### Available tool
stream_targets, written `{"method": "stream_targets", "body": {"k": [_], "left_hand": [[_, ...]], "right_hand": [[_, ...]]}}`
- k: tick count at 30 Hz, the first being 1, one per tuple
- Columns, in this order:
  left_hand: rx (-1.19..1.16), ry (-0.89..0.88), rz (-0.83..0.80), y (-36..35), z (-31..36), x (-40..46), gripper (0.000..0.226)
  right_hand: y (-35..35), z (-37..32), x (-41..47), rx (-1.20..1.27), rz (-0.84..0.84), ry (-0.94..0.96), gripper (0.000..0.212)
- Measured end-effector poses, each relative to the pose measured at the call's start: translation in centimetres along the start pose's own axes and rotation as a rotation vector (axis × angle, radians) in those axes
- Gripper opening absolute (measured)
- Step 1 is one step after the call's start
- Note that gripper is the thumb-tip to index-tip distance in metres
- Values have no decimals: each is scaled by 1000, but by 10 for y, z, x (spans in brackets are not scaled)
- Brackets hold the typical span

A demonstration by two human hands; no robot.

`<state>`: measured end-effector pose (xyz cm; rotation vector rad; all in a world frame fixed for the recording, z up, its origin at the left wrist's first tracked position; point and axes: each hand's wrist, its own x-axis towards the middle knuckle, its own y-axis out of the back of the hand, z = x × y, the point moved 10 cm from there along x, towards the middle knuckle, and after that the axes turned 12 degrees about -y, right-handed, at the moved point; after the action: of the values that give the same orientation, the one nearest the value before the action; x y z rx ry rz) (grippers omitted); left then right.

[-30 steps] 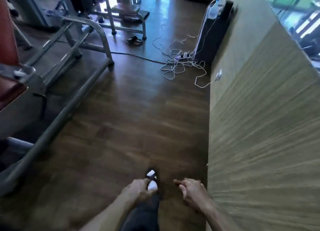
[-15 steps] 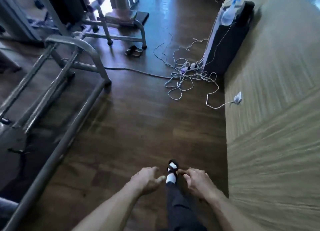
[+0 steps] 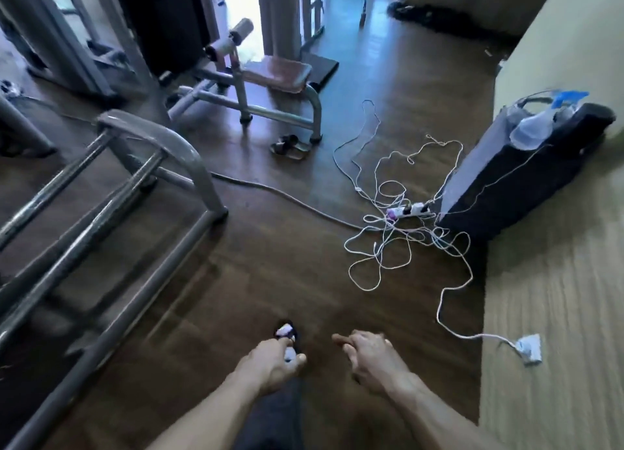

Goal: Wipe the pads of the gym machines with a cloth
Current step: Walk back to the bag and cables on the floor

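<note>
Both hands swing low in front of the body and carry nothing, which suits someone walking between stations rather than wiping. The left hand [image 3: 270, 365] hangs with loosely curled fingers over the sandalled foot [image 3: 286, 331]; the right hand [image 3: 364, 355] is just as slack, its forefinger poking toward nine o'clock. No cloth shows in either hand or anywhere in view, so I cannot tell where it is.

At twelve o'clock, well apart from the hands, stands a machine with a brown seat pad [image 3: 277, 73] and a roller pad [image 3: 233, 39], probably the next surface to clean. At two o'clock a spray bottle [image 3: 533, 125] sits on a dark case [image 3: 520, 183] beside the tangled white cables [image 3: 398, 233].

Compared with half a second ago, the view has lifted and turned: the padded machine and the case loom nearer, and the hands have spread slightly.
</note>
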<state>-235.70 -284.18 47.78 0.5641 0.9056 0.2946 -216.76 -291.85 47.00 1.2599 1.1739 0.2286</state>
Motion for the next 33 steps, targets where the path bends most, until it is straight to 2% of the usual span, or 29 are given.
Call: {"method": "stream_targets", "body": {"k": [3, 6, 10, 15, 18, 21, 28, 33], "left_hand": [[24, -36, -20, 65, 17, 85, 50], [81, -46, -61, 141, 36, 166, 60], [162, -83, -80, 244, 73, 261, 63], [228, -141, -115, 339, 129, 394, 64], [220, -137, -120, 389, 156, 484, 64], [193, -150, -120, 443, 189, 551, 58], [96, -102, -105, 578, 251, 703, 61], [76, -139, -99, 671, 298, 850, 55]], "right_hand": [[48, -6, 91, -1, -7, -31, 38], [108, -8, 167, 73, -4, -84, 49], [186, -1, 257, 189, 8, -173, 35], [266, 19, 387, 282, 4, -234, 34], [303, 34, 485, 327, -30, -269, 35], [346, 47, 573, 365, -56, -276, 46], [493, 57, 740, 281, -93, -238, 36], [593, 80, 884, 308, -26, -250, 33]]}}
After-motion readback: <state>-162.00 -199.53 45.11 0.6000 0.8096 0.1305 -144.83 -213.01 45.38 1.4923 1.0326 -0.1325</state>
